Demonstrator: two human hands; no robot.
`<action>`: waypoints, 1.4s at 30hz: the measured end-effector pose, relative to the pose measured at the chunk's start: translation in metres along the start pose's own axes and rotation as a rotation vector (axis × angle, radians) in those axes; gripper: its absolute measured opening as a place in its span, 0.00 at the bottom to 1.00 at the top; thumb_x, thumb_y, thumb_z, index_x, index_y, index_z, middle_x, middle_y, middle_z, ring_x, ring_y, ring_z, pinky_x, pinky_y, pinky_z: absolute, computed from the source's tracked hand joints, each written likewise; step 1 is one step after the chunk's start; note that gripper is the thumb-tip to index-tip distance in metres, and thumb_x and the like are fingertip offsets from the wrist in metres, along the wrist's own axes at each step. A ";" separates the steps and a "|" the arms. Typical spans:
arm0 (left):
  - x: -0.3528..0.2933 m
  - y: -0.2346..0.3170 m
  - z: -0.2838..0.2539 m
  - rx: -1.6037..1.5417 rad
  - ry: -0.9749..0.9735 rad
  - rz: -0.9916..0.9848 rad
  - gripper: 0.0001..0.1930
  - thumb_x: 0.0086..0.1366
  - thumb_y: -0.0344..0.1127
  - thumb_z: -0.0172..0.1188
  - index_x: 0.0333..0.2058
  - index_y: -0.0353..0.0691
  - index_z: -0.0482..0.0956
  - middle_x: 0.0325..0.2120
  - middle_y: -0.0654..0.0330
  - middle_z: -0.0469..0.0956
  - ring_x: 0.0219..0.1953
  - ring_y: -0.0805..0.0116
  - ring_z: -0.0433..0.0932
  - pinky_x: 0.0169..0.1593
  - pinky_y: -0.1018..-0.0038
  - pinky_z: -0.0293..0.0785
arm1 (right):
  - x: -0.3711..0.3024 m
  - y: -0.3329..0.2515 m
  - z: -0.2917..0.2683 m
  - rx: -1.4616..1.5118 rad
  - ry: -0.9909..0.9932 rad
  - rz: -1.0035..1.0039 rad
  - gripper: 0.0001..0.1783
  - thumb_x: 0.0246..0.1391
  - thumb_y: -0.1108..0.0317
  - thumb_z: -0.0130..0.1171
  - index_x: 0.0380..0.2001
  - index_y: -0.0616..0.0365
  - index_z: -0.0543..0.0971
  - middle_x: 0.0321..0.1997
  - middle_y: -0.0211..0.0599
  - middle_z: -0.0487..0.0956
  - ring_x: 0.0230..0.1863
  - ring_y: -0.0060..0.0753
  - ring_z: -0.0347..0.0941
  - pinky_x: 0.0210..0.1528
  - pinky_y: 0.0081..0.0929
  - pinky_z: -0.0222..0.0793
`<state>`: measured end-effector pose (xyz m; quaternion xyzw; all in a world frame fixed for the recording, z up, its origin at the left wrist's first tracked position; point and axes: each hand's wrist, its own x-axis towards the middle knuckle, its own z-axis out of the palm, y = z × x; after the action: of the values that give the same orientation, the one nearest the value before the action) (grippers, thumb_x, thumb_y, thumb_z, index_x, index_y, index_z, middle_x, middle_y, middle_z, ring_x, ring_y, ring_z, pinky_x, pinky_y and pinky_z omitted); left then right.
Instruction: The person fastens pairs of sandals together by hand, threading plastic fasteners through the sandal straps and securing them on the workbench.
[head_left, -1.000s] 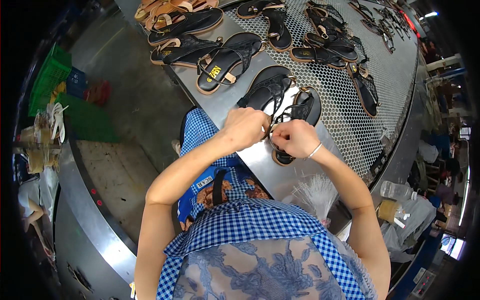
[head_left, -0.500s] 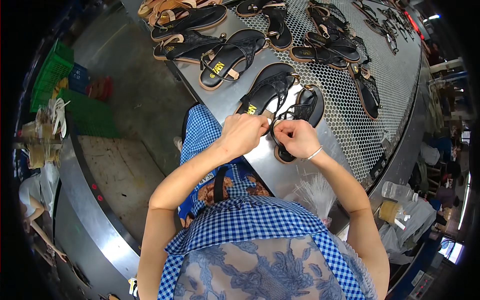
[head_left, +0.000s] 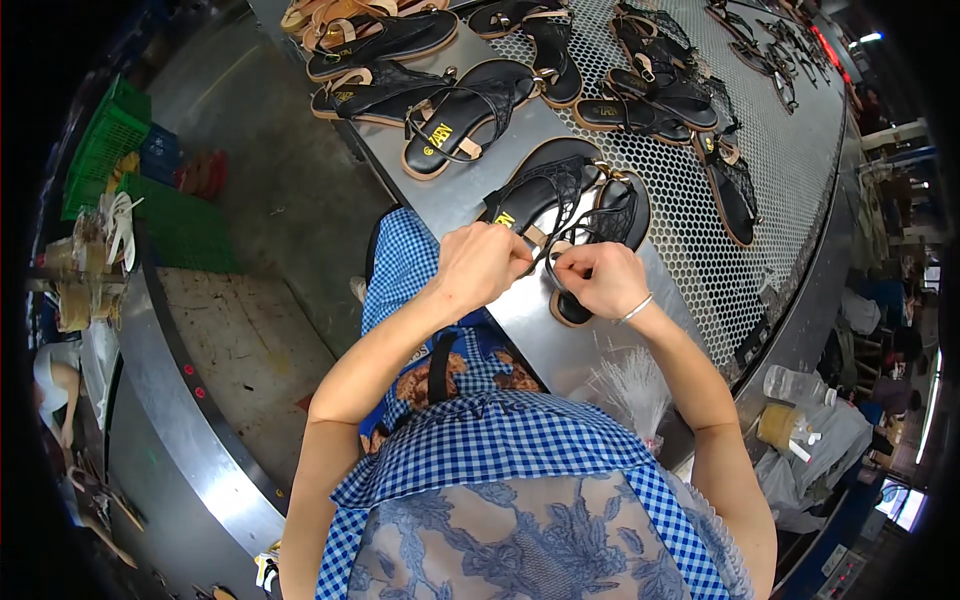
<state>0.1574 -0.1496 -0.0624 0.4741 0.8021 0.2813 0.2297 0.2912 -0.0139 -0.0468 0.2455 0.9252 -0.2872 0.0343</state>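
Observation:
Two black sandals lie side by side on the metal edge of the work table, with lacy uppers, gold-coloured rings and tan-edged soles. My left hand (head_left: 483, 263) is closed in a pinch over the heel end of the left sandal (head_left: 540, 185), on a thin black strap. Close beside it, my right hand (head_left: 606, 280), with a bracelet at the wrist, pinches a strap above the right sandal (head_left: 632, 208). The fingertips almost meet between the sandals. My fingers partly hide the straps, and my hands cover the sandals' heel parts.
More black sandals (head_left: 470, 115) lie along the metal edge and on the perforated surface (head_left: 690, 250). A bundle of thin clear strands (head_left: 635, 385) stands near my right forearm. Green crates (head_left: 105, 150) are at the left. Another person's arm (head_left: 60, 390) shows at far left.
My hands have shifted only slightly, with the fingertips a little farther apart. Both stay pinched at the straps. The person at far left has moved an arm.

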 end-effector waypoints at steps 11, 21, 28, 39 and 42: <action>-0.005 0.010 0.006 -0.150 -0.009 -0.065 0.09 0.53 0.34 0.58 0.33 0.43 0.81 0.23 0.54 0.79 0.28 0.56 0.78 0.32 0.66 0.72 | 0.001 0.011 0.012 0.224 0.028 0.014 0.05 0.42 0.64 0.57 0.25 0.45 0.81 0.18 0.29 0.78 0.22 0.33 0.75 0.26 0.26 0.67; 0.004 -0.001 -0.015 0.060 0.051 0.044 0.13 0.49 0.34 0.61 0.36 0.46 0.81 0.28 0.62 0.78 0.30 0.61 0.77 0.31 0.68 0.72 | 0.000 0.020 -0.008 0.233 -0.038 0.082 0.06 0.44 0.63 0.58 0.25 0.50 0.81 0.18 0.28 0.78 0.20 0.27 0.73 0.25 0.25 0.65; 0.005 0.001 -0.010 0.188 -0.111 0.185 0.08 0.51 0.34 0.59 0.32 0.47 0.82 0.31 0.61 0.76 0.34 0.60 0.77 0.35 0.66 0.72 | -0.002 0.020 -0.001 0.263 -0.022 0.047 0.06 0.44 0.64 0.59 0.25 0.52 0.80 0.17 0.28 0.77 0.18 0.26 0.72 0.25 0.23 0.65; -0.007 0.010 -0.020 -0.513 0.316 0.146 0.06 0.49 0.32 0.67 0.24 0.37 0.80 0.20 0.63 0.77 0.19 0.79 0.71 0.24 0.82 0.67 | -0.021 0.036 -0.058 1.157 -0.264 -0.128 0.08 0.47 0.77 0.58 0.34 0.65 0.77 0.30 0.41 0.81 0.19 0.16 0.71 0.21 0.13 0.66; -0.003 0.004 0.000 -1.109 0.125 0.085 0.03 0.52 0.25 0.63 0.27 0.33 0.80 0.23 0.62 0.78 0.24 0.81 0.73 0.26 0.82 0.69 | -0.018 0.021 -0.049 0.969 -0.141 -0.062 0.06 0.49 0.77 0.57 0.33 0.65 0.78 0.30 0.36 0.81 0.23 0.16 0.72 0.25 0.12 0.67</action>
<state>0.1614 -0.1509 -0.0599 0.2965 0.5261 0.6978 0.3852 0.3204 0.0201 -0.0134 0.1856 0.6875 -0.7014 -0.0300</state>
